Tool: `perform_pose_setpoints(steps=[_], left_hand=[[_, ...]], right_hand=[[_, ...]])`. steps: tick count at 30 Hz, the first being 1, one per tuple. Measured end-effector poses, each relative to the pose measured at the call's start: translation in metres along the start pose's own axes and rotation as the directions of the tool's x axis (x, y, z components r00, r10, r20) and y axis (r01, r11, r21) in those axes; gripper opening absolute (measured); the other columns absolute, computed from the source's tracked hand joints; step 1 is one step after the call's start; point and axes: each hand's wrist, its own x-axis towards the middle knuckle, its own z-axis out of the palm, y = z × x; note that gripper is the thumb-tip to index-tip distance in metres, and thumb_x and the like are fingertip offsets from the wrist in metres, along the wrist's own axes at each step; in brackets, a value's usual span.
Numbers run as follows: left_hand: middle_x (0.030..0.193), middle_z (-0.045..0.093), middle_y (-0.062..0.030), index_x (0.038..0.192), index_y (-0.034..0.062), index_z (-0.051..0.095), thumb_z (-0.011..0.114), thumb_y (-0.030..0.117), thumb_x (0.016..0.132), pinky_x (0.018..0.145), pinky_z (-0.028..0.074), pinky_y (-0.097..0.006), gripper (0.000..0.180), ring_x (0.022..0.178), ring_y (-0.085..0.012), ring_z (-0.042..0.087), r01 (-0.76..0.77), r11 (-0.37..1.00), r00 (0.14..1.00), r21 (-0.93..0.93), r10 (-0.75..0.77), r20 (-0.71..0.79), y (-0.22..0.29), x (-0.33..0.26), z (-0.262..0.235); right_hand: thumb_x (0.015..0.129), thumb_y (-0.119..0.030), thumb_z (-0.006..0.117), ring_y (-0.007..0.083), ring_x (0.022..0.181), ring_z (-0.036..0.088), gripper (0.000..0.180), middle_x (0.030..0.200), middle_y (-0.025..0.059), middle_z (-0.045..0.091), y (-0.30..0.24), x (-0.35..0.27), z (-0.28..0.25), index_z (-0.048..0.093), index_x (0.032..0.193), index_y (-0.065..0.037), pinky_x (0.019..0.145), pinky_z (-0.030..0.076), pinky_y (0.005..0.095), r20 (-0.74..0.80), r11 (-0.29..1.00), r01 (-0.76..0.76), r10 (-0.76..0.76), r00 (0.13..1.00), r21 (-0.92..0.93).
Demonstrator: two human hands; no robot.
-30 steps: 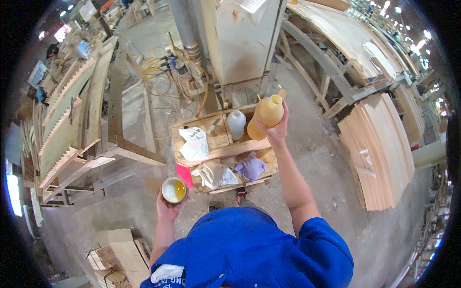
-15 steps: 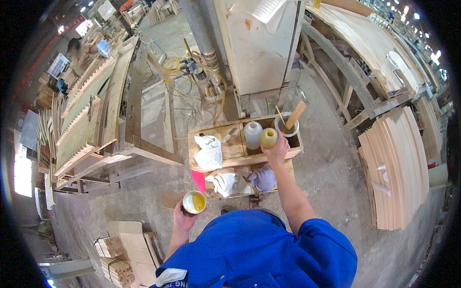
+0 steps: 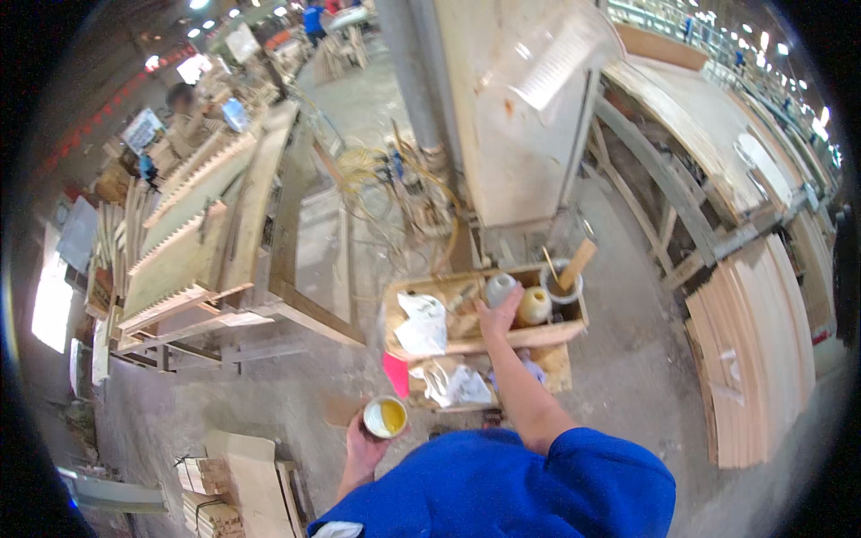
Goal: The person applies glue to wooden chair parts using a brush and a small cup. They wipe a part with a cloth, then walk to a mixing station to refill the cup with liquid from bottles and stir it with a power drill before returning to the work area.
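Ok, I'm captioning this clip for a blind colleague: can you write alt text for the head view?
Seen from above, a person in a blue top holds a small cup of yellow liquid in the left hand, while the right hand reaches into a wooden crate beside a yellow bottle and a grey bottle, in a woodworking shop.

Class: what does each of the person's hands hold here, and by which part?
Left hand holds a small cup of yellow liquid from below. Right hand rests beside the yellow bottle; no clear grip.

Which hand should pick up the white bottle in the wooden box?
Right. The right hand already reaches into the wooden box beside the white bottle; the left hand holds a cup of yellow liquid.
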Motion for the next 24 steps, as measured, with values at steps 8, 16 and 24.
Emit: perform_pose_setpoints(steps=[8,16,24], left_hand=[[0.122,0.051,-0.0137,0.122,0.0051,0.044,0.035,0.03,0.091,0.089,0.034,-0.068,0.041,0.114,-0.0363,0.047,-0.31,0.883,0.946,0.353,0.324,0.02,0.004,-0.041,-0.046],[0.125,0.048,-0.0121,0.122,0.0052,0.043,0.04,0.023,0.092,0.089,0.036,-0.067,0.036,0.114,-0.0346,0.047,-0.406,0.665,0.905,0.627,0.387,0.176,0.006,-0.056,-0.075],[0.125,0.049,-0.0108,0.124,0.0061,0.043,0.04,0.031,0.092,0.091,0.038,-0.062,0.041,0.114,-0.0325,0.048,0.109,0.993,0.971,-0.037,-0.098,0.216,0.043,0.011,-0.052]], right_hand=[[0.058,-0.013,0.075,0.0349,0.123,0.031,0.097,0.132,0.0204,0.031,-0.002,0.024,0.025,0.02,0.137,-0.002,0.104,0.028,0.0387,-0.064,0.996,0.038,-0.044,0.997,-0.081],[0.057,-0.016,0.078,0.0375,0.114,0.041,0.092,0.123,0.0183,0.044,-0.037,0.016,-0.031,0.03,0.135,-0.007,0.094,0.038,0.041,-0.041,0.972,0.231,-0.233,0.972,-0.052],[0.061,-0.019,0.075,0.0271,0.112,0.048,0.096,0.127,0.0143,0.042,-0.212,0.046,-0.179,0.02,0.138,-0.004,0.094,0.039,0.039,-0.183,0.666,0.485,-0.472,0.862,0.567]])
